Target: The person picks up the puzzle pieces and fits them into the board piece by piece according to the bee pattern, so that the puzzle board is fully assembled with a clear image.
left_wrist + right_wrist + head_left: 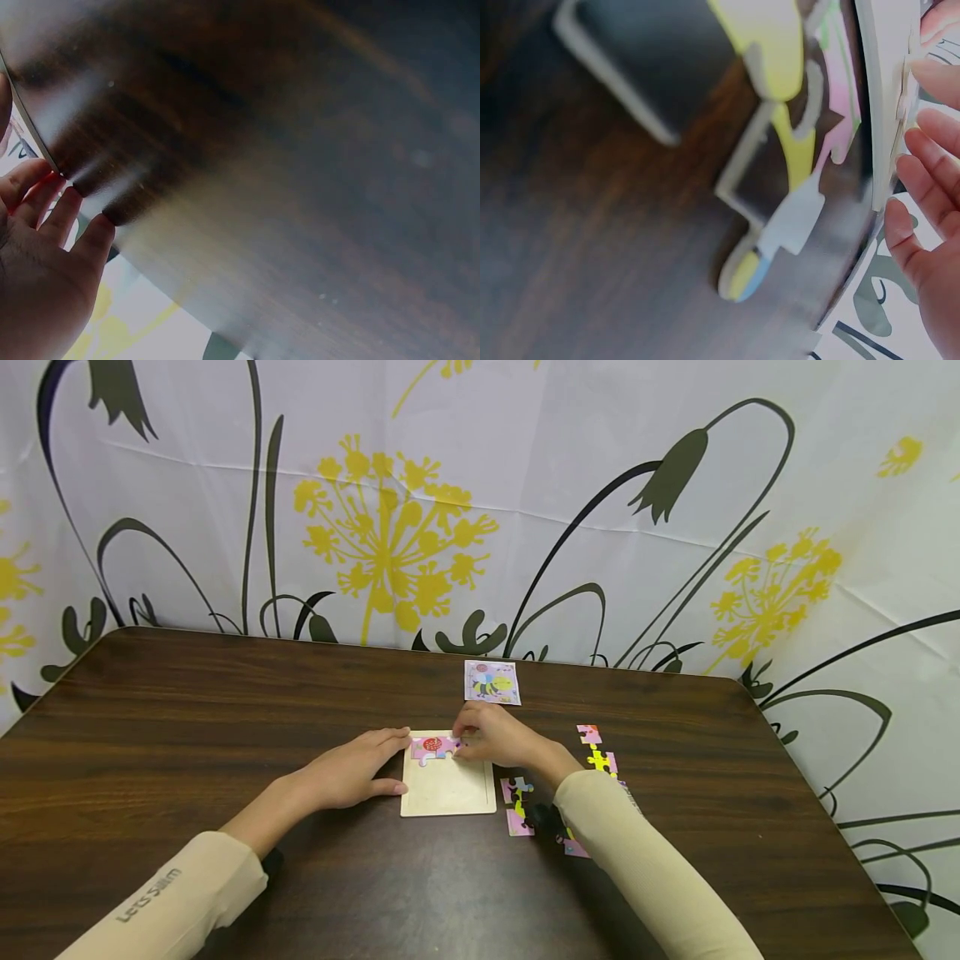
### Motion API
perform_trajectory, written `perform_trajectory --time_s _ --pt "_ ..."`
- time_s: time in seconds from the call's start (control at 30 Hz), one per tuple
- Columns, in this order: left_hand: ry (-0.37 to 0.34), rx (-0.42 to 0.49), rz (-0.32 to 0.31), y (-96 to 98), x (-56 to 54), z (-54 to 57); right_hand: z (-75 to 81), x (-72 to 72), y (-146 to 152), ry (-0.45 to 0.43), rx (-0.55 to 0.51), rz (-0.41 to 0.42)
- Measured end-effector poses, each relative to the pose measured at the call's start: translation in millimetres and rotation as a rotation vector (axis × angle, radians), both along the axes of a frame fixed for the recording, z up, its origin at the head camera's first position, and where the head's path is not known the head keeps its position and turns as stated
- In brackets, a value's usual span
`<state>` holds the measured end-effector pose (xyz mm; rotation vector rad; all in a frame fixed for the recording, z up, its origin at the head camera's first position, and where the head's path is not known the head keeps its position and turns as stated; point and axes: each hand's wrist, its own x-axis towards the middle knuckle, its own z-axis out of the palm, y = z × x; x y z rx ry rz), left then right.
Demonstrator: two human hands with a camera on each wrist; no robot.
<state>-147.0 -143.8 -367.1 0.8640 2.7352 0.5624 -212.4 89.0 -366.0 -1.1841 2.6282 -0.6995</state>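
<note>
Fitting seems underway: the left hand (347,771) rests spread against the tray (447,793), while the right hand (497,735) pinches a pink piece (447,747) inside its far edge; next likely calls for seating it flush.

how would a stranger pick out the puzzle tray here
On the dark brown table, look between the left hand and the right hand. The pale, squarish puzzle tray lies there, nearer than the small bee card. Unlike that card and the loose pieces to the right, it is mostly bare wood, with pink pieces along its far edge.
</note>
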Motion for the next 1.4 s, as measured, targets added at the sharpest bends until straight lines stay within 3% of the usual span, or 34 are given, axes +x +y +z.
perform_trajectory --time_s 0.73,1.4 --pt "-0.010 0.008 -0.007 0.3 -0.2 0.0 -2.3 0.0 0.6 0.068 0.037 0.063" --pt "-0.017 0.006 0.002 0.3 0.5 1.3 -3.8 1.1 -0.6 0.069 0.037 0.073"
